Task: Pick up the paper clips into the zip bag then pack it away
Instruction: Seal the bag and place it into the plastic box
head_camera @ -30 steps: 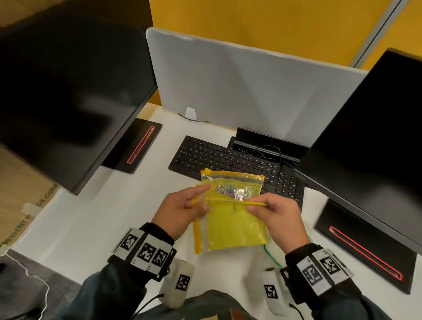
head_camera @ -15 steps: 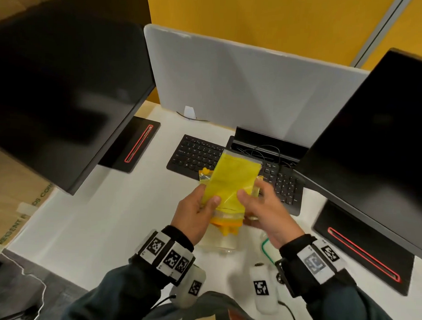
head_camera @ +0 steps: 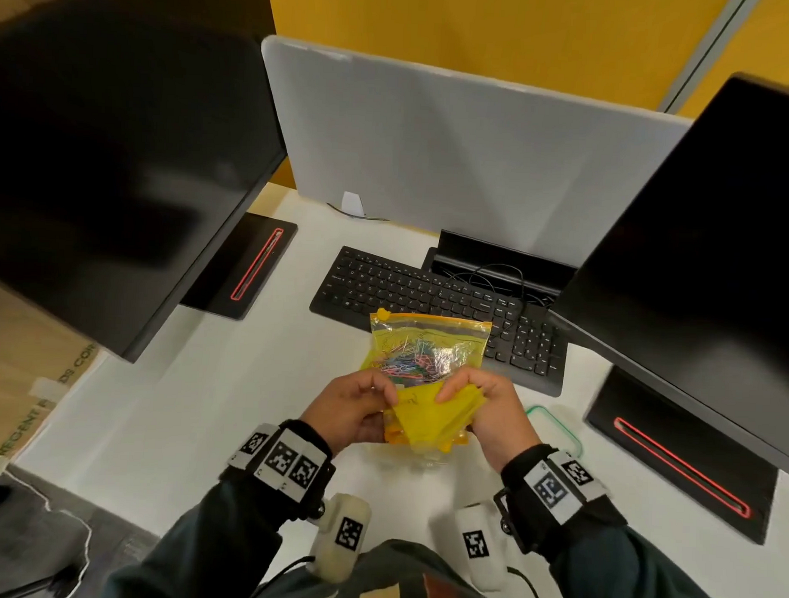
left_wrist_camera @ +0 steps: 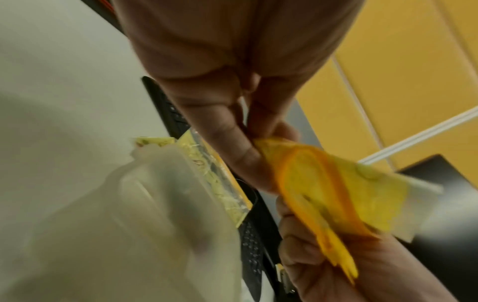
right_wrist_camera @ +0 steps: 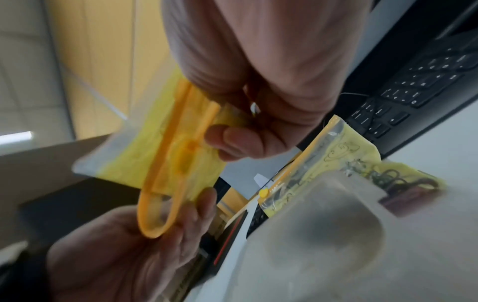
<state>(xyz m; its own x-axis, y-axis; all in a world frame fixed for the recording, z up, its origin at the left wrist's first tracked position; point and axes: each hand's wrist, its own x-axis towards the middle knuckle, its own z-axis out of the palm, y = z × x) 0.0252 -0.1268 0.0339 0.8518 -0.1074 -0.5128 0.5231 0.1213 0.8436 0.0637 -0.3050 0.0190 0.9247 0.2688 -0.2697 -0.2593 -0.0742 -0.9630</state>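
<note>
From the head view, two hands meet above a white tabletop (head_camera: pixel 165 407): the left hand (head_camera: pixel 351 409) and the right hand (head_camera: pixel 492 407) each curl fingers around the near part of a stack of yellow zip bags (head_camera: pixel 429 416), held just off the surface. Just beyond the fingertips lies one zip bag (head_camera: pixel 427 344), clear-fronted with a yellow back and an orange seal strip along its far edge, flat on the tabletop with its far end overlapping one black keyboard (head_camera: pixel 437 296). Inside it sits a tangled heap of multicoloured paper clips (head_camera: pixel 419 362), too many to count. Two dark monitors flank the hands, one far left (head_camera: pixel 120 164) and one far right (head_camera: pixel 698 264), with a grey divider panel (head_camera: pixel 456 153) beyond the keyboard. A green-rimmed clear lid (head_camera: pixel 558 427) lies just right of the right hand. From the left wrist view, the left hand (left_wrist_camera: pixel 232 126) pinches the yellow plastic between thumb and fingers, while the right hand (left_wrist_camera: pixel 323 265) grips the bundle from below; orange seal strips (left_wrist_camera: pixel 310 183) loop through it. A blurred clear container (left_wrist_camera: pixel 145 224) fills the near corner. From the right wrist view, the right hand (right_wrist_camera: pixel 258 122) pinches the same bundle and the left hand (right_wrist_camera: pixel 124 245) supports its orange looped edge (right_wrist_camera: pixel 165 183); the filled bag (right_wrist_camera: pixel 349 159) lies past them on the tabletop.
</note>
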